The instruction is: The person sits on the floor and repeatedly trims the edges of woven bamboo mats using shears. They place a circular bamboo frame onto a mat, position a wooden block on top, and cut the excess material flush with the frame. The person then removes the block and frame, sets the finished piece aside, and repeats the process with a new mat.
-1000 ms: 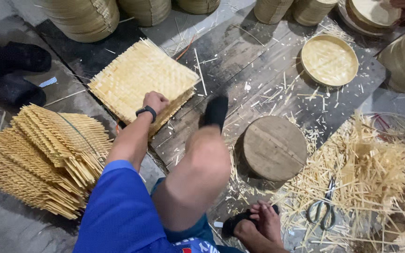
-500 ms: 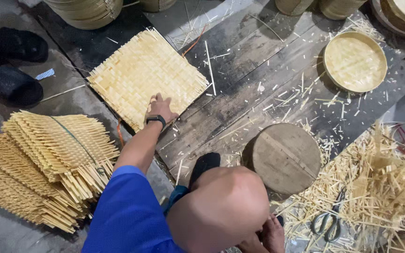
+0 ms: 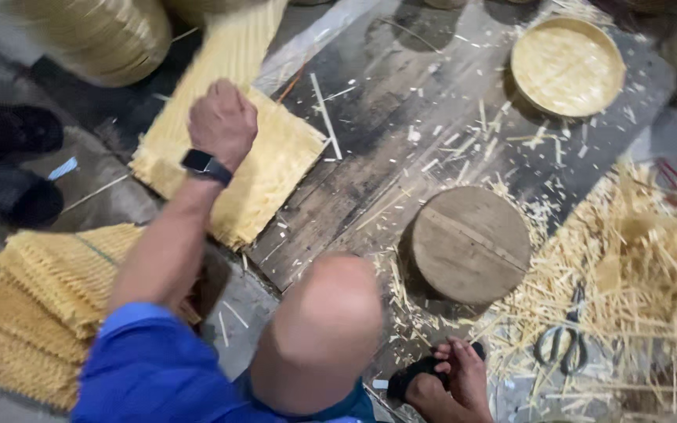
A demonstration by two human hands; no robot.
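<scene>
A worker's left hand [image 3: 222, 121], fingers curled shut on its near edge, grips a square woven mat of pale bamboo strips [image 3: 229, 157] at upper left of the frame, on dark wooden boards [image 3: 401, 133]. The right hand [image 3: 457, 382], at bottom centre, rests fingers together on a black sandal [image 3: 413, 374]. The mat appears mid-lift; carrying it clear calls for a firm grip. Stacked woven mats [image 3: 37, 305] lie lower left, a round wooden block [image 3: 470, 244] at centre.

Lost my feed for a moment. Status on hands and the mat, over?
Left hand fisted on the woven mat, which lies on the boards. Right hand low by a foot, on a dark sandal. Round wooden block beside, clear of mat.
</scene>
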